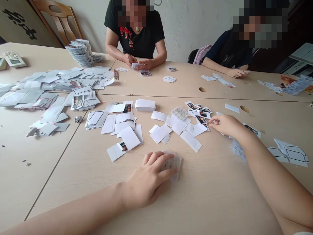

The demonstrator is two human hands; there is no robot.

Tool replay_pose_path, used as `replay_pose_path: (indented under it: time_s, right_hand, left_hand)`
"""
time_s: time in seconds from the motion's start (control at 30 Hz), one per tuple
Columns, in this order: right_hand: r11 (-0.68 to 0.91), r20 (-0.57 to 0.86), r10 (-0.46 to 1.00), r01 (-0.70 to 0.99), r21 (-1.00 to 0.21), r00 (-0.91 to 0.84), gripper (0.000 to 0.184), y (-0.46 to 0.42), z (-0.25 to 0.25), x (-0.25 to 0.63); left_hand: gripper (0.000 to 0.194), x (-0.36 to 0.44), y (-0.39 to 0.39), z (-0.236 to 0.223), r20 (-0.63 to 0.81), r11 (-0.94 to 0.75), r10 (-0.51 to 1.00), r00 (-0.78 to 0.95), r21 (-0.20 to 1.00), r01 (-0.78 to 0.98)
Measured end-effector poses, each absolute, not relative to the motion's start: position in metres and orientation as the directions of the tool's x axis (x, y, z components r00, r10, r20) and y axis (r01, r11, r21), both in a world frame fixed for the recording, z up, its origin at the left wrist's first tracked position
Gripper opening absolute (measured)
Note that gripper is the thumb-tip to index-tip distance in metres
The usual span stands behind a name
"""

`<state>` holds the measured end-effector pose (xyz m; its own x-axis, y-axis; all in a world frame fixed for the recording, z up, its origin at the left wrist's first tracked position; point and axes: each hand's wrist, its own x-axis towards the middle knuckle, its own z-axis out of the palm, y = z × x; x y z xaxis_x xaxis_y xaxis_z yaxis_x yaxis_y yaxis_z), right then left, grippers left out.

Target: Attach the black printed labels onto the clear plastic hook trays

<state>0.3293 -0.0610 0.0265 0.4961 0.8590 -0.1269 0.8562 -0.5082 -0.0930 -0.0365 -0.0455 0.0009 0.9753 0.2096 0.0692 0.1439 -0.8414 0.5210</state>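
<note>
My left hand (153,178) is closed over a small clear plastic case (176,168) on the table, its fingers across the top and the thumb along the near side. Small pieces show through the lid. My right hand (226,124) reaches out to the right edge of a heap of dark printed cards (201,114), fingers slightly apart and bent, with nothing visible in them. A second clear case (179,113) rests beside that heap, on loose white cards (179,125). Under my right forearm is a blurred, clear plastic pack (238,150).
White cards (127,130) and a neat stack (145,105) lie left of centre. Farther left spreads a large pile of white packets (56,80). Stacked cases (79,52) stand behind it. Two people (135,36) sit across the table (102,202), handling small items.
</note>
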Motion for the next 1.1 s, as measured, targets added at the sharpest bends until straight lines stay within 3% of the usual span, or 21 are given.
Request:
replay_pose_path:
  time_s: [0.2,0.37,0.43,0.53,0.73,0.87,1.1]
  right_hand:
    - [-0.517,-0.048,0.855,0.84,-0.164,0.516,0.04,-0.042,0.022,0.318]
    - [-0.372,0.014,0.92,0.883,-0.286,0.392,0.031,-0.039,0.019,0.316]
    - [-0.374,0.081,0.909,0.886,-0.274,0.409,0.028,-0.035,0.015,0.322]
    - [-0.405,0.141,0.887,0.887,-0.222,0.44,0.041,-0.028,0.005,0.332]
    - [-0.381,0.082,0.913,0.908,-0.175,0.399,0.038,-0.024,-0.006,0.344]
    - [-0.395,0.091,0.901,0.89,-0.228,0.423,0.052,-0.025,-0.005,0.348]
    - [-0.367,0.212,0.869,0.869,-0.331,0.447,0.031,-0.032,0.016,0.34]
  left_hand:
    - [0.057,-0.035,-0.044,-0.003,0.063,-0.83,0.213,0.975,0.538,0.147]
    - [0.054,-0.036,-0.044,-0.003,0.081,-0.826,0.215,0.973,0.547,0.136]
    - [0.053,-0.036,-0.044,-0.001,0.071,-0.825,0.222,0.972,0.545,0.148]
    - [0.052,-0.037,-0.044,0.0,0.063,-0.826,0.227,0.972,0.541,0.158]
    - [0.056,-0.038,-0.044,-0.004,0.081,-0.826,0.216,0.973,0.547,0.138]
    - [0.055,-0.037,-0.043,-0.003,0.081,-0.823,0.228,0.97,0.548,0.148]
    - [0.052,-0.037,-0.044,0.002,0.093,-0.83,0.235,0.968,0.537,0.15]
